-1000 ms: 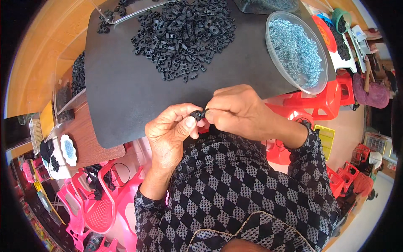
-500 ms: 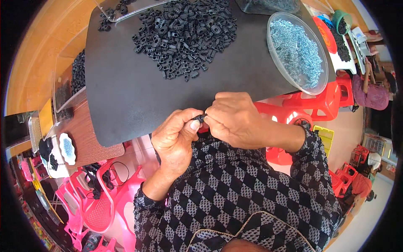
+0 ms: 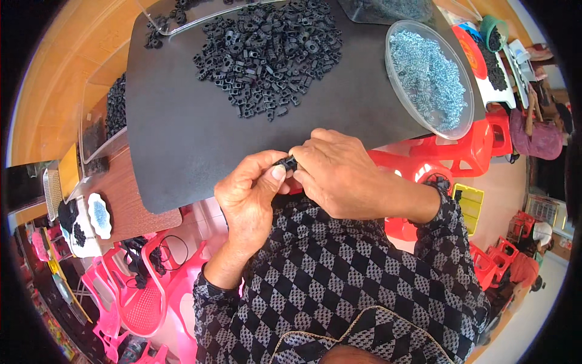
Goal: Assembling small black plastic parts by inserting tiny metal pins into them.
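Note:
Between thumb and forefinger, my left hand (image 3: 250, 189) pinches a small black plastic part (image 3: 285, 163) over the near edge of the table. The bent fingers of my right hand (image 3: 337, 171) press against the right end of that same part. Its far side is covered by my fingers, and anything smaller between them cannot be made out. Beyond my hands lies a heap of similar black plastic parts (image 3: 270, 54) on the dark tabletop (image 3: 176, 130). To the right, a round clear tray (image 3: 397, 100) is full of small bluish metal springs (image 3: 431, 76).
A clear bin of black parts (image 3: 115, 103) stands at the left, beside a brown table (image 3: 136, 203). Red stools (image 3: 467, 145) are at the right, near a yellow crate (image 3: 468, 209). Pink chairs (image 3: 142, 306) stand at lower left. Other people (image 3: 536, 130) sit at far right.
Both hands have shifted slightly away from my body and to the left. The black part is tilted differently, and my right fingers have closed further over its end.

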Tool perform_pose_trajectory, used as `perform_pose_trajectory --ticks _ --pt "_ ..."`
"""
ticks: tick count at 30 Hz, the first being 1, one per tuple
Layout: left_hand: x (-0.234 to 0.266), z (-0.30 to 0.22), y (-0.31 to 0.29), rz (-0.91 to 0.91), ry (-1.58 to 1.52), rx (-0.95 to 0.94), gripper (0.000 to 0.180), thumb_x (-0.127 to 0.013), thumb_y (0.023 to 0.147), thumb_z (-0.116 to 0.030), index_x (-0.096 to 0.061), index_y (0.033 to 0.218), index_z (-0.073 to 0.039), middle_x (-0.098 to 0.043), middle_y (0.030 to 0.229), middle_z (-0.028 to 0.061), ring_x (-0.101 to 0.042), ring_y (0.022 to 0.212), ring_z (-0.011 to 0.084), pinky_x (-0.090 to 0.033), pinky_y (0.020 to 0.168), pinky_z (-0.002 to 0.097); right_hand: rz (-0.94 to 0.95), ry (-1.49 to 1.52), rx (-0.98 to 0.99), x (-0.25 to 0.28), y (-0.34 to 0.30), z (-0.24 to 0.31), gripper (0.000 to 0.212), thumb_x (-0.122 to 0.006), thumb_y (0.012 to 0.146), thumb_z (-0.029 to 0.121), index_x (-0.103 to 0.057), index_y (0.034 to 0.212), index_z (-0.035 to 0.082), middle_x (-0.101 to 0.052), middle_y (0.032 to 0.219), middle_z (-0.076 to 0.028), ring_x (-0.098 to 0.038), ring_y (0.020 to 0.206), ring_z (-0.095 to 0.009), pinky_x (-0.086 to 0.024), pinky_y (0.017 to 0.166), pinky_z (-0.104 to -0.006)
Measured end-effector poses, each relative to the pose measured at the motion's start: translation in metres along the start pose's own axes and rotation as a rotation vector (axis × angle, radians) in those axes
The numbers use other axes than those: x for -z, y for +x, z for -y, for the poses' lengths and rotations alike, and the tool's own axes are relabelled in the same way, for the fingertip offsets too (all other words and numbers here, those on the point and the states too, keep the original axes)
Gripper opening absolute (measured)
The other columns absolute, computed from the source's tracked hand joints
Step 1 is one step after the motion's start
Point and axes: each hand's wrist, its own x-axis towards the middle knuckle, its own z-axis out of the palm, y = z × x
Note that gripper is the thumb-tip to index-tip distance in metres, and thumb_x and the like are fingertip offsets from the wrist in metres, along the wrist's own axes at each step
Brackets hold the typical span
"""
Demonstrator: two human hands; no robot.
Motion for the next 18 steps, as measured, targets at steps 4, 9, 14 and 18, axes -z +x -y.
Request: perform_pose_trajectory --ticks 4,9,14,18 --pt "-0.004 -0.004 0.005 0.002 -0.021 0.018 0.013 -0.061 0.085 0.000 -0.064 0.095 0.006 -0.065 0.080 0.0055 -0.058 0.066 0.0096 -0.048 0.063 0.0213 -0.138 -0.189 0.050 -0.005 0.001 0.000 0.022 -0.066 0.066 0.017 -0.051 0.073 0.003 -0.053 0.067 -0.011 -0.051 0.068 -0.028 -0.040 0.060 -0.0378" --pt "-0.003 -0.006 0.009 0.069 -0.150 0.103 0.015 -0.063 0.086 -0.007 -0.065 0.095 0.005 -0.065 0.078 0.0060 -0.058 0.066 0.0107 -0.048 0.063 0.0222 -0.207 -0.263 0.083 -0.005 0.002 -0.003 0.027 -0.068 0.062 0.021 -0.050 0.072 0.003 -0.051 0.065 -0.010 -0.050 0.066 -0.026 -0.039 0.060 -0.0376" --pt "-0.002 -0.011 0.009 0.123 -0.077 0.131 0.018 -0.062 0.087 -0.011 -0.065 0.092 0.006 -0.064 0.076 0.0064 -0.057 0.064 0.0113 -0.047 0.061 0.0230 -0.235 -0.226 0.077 0.001 0.000 -0.010 0.030 -0.069 0.060 0.023 -0.049 0.070 0.003 -0.050 0.063 -0.010 -0.049 0.065 -0.026 -0.039 0.059 -0.0382" --pt "0.000 -0.004 0.007 0.164 -0.072 0.108 0.017 -0.062 0.086 -0.010 -0.065 0.090 0.007 -0.063 0.074 0.0066 -0.056 0.062 0.0117 -0.046 0.058 0.0236 -0.265 -0.200 0.114 -0.002 0.001 -0.010 0.029 -0.068 0.059 0.022 -0.049 0.068 0.003 -0.049 0.061 -0.010 -0.049 0.061 -0.026 -0.039 0.056 -0.0384"
